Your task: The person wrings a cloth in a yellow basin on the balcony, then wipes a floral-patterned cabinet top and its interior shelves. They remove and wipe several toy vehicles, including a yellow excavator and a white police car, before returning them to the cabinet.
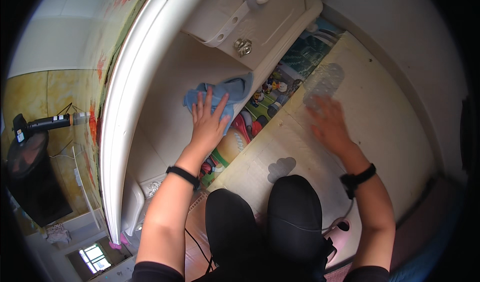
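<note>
A crumpled blue cloth [234, 90] lies on the low white shelf [168, 75] of a cabinet, partly over its front edge. My left hand [208, 120] rests on the cloth with its fingers spread, palm down; the part of the cloth beneath it is hidden. To the right, my right hand [328, 122] is blurred and holds nothing, its fingers apart. It is over the pale floor mat [375, 105] near a grey cloud print; whether it touches the mat I cannot tell.
Above the shelf is a drawer with a metal knob [243, 47] and a white strap with holes [227, 29]. A colourful cartoon-printed mat [275, 85] runs along the cabinet's foot. The white tabletop edge [129, 75] curves up at left. A pink slipper [340, 237] is beside my knee.
</note>
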{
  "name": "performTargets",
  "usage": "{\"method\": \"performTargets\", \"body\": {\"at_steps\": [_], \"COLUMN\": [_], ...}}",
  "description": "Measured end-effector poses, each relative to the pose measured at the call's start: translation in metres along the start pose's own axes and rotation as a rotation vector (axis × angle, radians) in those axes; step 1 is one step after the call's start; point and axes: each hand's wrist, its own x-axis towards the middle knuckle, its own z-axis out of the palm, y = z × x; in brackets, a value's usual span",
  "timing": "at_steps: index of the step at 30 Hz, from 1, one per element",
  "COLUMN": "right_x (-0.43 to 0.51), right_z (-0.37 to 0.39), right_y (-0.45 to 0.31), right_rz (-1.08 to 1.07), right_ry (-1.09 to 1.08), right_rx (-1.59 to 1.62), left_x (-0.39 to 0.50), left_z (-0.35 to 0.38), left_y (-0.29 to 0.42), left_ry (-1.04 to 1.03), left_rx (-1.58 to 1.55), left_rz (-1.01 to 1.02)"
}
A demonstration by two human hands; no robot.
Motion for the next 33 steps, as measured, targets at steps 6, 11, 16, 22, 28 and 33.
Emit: {"method": "performTargets", "body": {"at_steps": [6,11,16,22,28,33], "right_x": [-0.064,-0.065,-0.061,-0.063,-0.063,-0.064], "right_z": [0.035,0.048,0.043,0.046,0.045,0.045], "right_y": [0.060,0.066,0.065,0.069,0.072,0.073], "right_rz": [0.252,0.259,0.254,0.230,0.250,0.242], "right_ry": [-0.100,-0.084,-0.093,-0.088,-0.163,-0.171], "right_rx": [-0.194,-0.204,-0.201,-0.179,-0.202,-0.141], "left_x": [0.077,0.155,0.190,0.187,0.160,0.132], "left_z": [0.036,0.045,0.029,-0.016,-0.036,-0.042], "left_y": [-0.042,-0.111,-0.184,-0.269,-0.320,-0.338], "left_ry": [0.119,0.227,0.265,0.325,0.354,0.393], "left_rx": [0.071,0.245,0.433,0.470,0.474,0.459], "left_rz": [-0.005,-0.197,-0.446,-0.707,-0.818,-0.887]}}
